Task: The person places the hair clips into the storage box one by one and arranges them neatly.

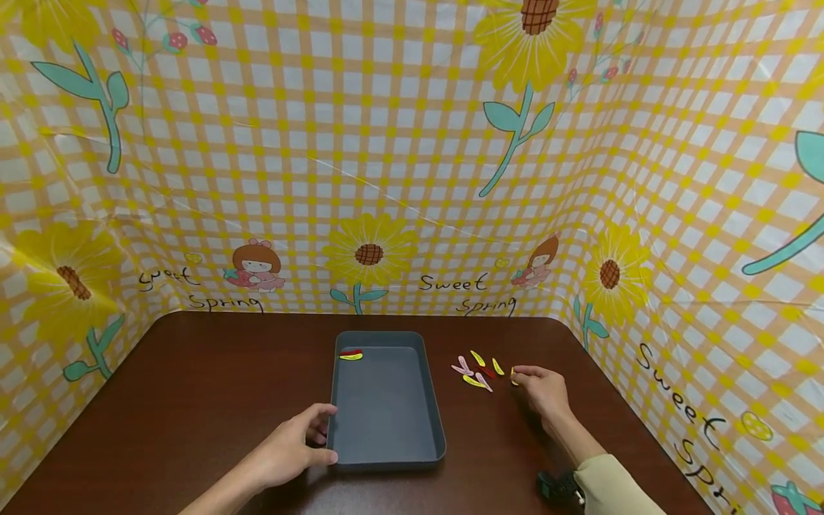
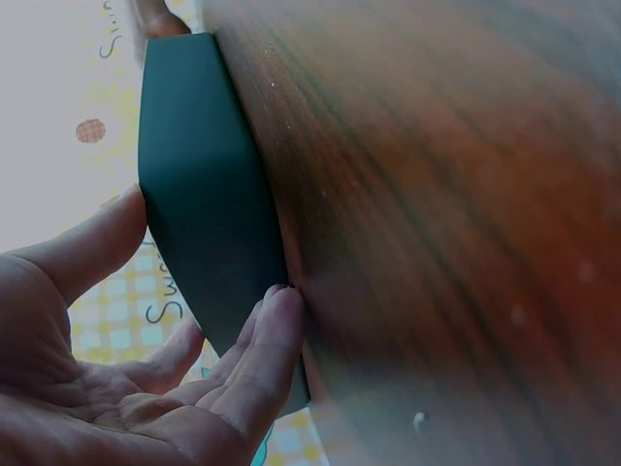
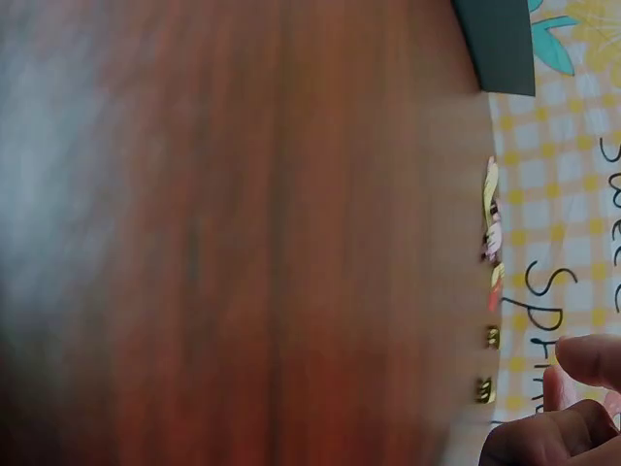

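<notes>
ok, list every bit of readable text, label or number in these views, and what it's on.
"Sweet": printed on the checked cloth, three times in the head view.
"Spring": below each on the cloth; the third runs out of frame.
Wrist views: parts of the same lettering, incomplete.
Hair clips: any marks too small to read.
Tray: no text visible.
Black device: nothing legible.

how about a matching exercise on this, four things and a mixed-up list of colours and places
Things
1. tray
2. left hand
3. red clip and yellow clip lying together
4. pink clips

Colours and places
A. inside, at the far left corner of the grey container
B. on the table, to the right of the grey container
C. grey
D. touching the left side of the grey container

Right pairs: 1-C, 2-D, 3-A, 4-B
</notes>
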Tool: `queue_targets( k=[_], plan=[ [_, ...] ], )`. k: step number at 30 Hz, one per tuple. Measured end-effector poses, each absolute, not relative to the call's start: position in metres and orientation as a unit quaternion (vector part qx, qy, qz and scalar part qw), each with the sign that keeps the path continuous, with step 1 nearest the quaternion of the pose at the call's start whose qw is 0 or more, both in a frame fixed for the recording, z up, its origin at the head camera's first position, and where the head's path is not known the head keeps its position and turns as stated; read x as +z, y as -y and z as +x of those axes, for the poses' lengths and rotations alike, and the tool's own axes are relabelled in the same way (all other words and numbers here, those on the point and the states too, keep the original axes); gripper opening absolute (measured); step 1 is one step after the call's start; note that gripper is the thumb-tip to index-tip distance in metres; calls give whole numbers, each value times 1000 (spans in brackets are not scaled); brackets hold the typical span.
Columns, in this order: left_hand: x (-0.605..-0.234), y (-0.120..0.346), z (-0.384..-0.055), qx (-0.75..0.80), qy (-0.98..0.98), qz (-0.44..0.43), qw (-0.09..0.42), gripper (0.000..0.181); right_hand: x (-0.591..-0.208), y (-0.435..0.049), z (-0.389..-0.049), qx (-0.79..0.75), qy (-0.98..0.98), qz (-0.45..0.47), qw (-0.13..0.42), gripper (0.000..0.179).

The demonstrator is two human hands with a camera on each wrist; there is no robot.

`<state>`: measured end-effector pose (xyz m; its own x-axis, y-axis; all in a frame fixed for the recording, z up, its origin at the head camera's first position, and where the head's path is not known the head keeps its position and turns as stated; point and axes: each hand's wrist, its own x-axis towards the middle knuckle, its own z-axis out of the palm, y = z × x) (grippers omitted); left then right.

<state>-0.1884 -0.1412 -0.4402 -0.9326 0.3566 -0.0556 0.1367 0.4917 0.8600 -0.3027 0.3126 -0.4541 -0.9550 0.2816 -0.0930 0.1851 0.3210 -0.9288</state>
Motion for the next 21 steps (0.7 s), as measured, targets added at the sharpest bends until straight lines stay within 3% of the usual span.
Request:
queue_targets(
  k=[21],
  plan=[
    [-437,140,-187,482,-859,134,113,66,-463,-325,-302,567,810,-147,29,39]
  ],
)
